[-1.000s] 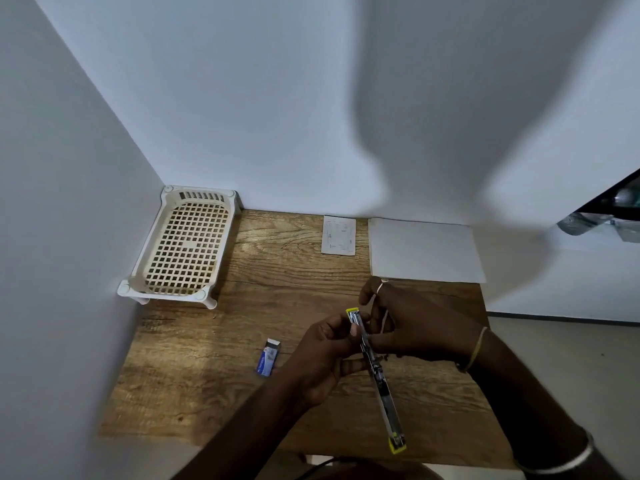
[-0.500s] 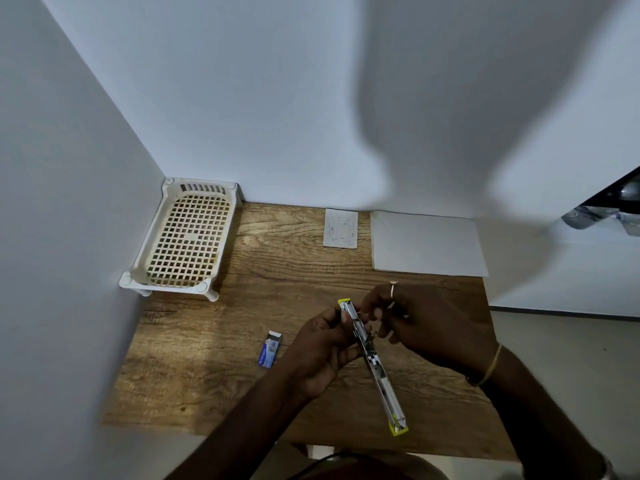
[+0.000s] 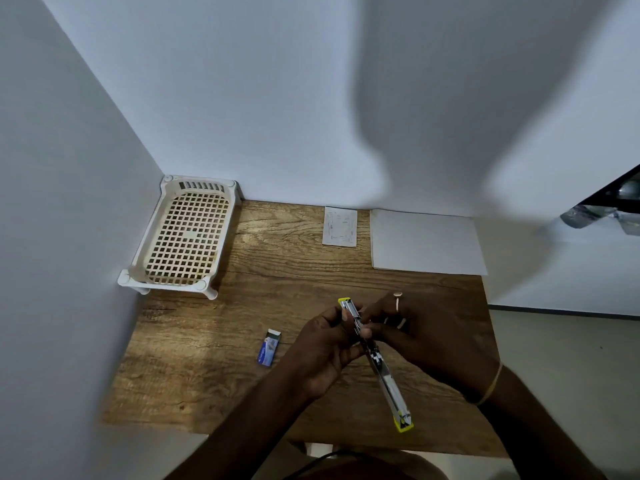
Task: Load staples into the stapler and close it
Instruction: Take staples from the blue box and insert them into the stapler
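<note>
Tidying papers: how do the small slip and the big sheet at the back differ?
The slip is narrow and faintly printed; the sheet is far larger, wider, blank. The slip lies left of the sheet, apart. Both lie flat at the back of the table.

A white lattice basket stands in the far left corner of the wooden table, tucked against both pale walls. Along the far edge lies a small printed card, and just to its right a blank white sheet of paper fills the far right corner, apart from the card.
</note>
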The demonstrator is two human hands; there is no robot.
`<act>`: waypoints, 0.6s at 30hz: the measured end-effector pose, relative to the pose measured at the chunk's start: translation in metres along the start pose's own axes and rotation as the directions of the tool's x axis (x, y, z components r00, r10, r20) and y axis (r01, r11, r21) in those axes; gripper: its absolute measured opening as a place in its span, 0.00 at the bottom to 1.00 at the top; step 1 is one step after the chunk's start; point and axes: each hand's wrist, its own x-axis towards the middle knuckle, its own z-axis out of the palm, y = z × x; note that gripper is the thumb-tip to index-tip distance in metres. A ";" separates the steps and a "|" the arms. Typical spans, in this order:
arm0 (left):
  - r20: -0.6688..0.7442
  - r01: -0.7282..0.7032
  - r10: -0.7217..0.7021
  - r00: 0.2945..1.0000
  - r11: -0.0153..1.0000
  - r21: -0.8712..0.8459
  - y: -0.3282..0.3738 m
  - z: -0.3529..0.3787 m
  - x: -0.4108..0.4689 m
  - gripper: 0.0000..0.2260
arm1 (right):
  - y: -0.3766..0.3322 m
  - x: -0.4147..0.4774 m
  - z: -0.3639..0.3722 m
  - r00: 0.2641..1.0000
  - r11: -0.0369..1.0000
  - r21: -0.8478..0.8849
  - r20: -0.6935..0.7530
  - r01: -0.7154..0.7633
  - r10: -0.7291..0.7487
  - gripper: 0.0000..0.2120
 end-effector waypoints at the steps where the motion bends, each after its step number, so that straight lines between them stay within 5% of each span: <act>1: 0.013 -0.007 0.007 1.000 1.000 0.010 -0.001 0.001 0.000 0.19 | 0.000 0.001 0.002 1.000 0.999 -0.042 0.007 0.000 0.000 0.05; 10: 0.028 -0.007 0.006 1.000 1.000 0.028 -0.006 0.005 -0.003 0.21 | -0.002 0.009 0.007 0.993 0.980 -0.193 0.106 -0.038 0.059 0.07; 18: 0.016 -0.020 0.020 1.000 0.999 0.025 0.001 0.006 -0.003 0.23 | -0.007 0.002 0.009 0.999 0.993 -0.116 -0.045 -0.030 0.025 0.11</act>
